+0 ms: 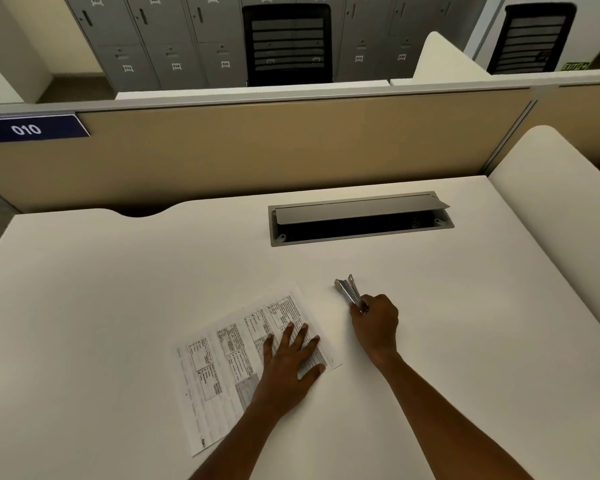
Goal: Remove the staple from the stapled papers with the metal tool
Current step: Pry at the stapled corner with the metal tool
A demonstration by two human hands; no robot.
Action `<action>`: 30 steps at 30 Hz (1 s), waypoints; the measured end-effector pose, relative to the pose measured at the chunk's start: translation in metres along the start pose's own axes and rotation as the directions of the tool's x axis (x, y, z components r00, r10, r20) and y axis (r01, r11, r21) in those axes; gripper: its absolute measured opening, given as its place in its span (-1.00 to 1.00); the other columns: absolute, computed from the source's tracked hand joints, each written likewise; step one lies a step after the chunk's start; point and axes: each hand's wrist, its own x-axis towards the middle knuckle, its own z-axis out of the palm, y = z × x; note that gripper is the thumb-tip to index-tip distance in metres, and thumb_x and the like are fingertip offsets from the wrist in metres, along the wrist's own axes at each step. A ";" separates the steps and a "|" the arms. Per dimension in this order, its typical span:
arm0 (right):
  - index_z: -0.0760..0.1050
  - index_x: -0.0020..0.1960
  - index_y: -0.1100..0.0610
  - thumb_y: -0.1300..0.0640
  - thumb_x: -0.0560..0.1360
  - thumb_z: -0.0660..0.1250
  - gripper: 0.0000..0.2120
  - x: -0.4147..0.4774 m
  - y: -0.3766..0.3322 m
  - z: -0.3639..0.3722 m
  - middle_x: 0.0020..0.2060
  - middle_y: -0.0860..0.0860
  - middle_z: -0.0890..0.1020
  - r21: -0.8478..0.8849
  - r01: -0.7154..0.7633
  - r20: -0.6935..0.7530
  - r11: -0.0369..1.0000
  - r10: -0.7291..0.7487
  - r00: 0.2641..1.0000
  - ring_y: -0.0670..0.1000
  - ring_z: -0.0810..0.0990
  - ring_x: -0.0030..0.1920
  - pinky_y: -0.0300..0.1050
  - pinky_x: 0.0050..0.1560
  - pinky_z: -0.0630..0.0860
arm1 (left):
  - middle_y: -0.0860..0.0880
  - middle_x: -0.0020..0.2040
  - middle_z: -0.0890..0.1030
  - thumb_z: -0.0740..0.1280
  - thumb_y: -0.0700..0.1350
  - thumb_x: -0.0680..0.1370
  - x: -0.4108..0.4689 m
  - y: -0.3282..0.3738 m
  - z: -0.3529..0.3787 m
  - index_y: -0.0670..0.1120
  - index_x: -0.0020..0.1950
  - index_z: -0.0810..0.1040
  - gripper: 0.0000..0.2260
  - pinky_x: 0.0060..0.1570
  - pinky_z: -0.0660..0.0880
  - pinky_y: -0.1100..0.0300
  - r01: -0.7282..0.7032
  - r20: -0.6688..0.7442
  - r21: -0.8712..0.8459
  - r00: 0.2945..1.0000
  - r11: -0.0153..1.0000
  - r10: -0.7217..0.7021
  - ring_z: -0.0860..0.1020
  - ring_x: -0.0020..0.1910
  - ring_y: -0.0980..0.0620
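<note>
The stapled papers (229, 351), white sheets with printed tables, lie slanted on the white desk (118, 271) near its front. My left hand (288, 362) rests flat on their right part, fingers straight and spread. The staple itself is too small to make out. To the right of the papers, my right hand (376, 323) grips the rear end of the metal tool (349, 292), a silver staple remover. Its jaws point up and to the left, just off the papers' top right corner.
A grey cable box (361, 220) with its lid half raised is set into the desk behind the hands. A tan partition (257, 150) closes the desk's far side. Beyond it stand black mesh chairs (288, 43) and grey lockers (160, 39).
</note>
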 end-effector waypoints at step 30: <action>0.70 0.08 0.07 0.10 0.43 0.56 -0.77 -0.087 -0.061 -0.097 -0.08 -0.08 0.75 0.563 0.146 0.073 0.813 -0.224 0.972 -0.07 0.71 -0.04 -0.31 -0.02 0.61 | -0.13 0.32 0.66 0.56 -0.18 0.48 -0.012 0.057 -0.128 -0.14 0.32 0.65 -0.60 0.15 0.65 -0.04 -0.413 -0.488 0.360 0.681 0.836 0.546 0.53 0.42 -0.21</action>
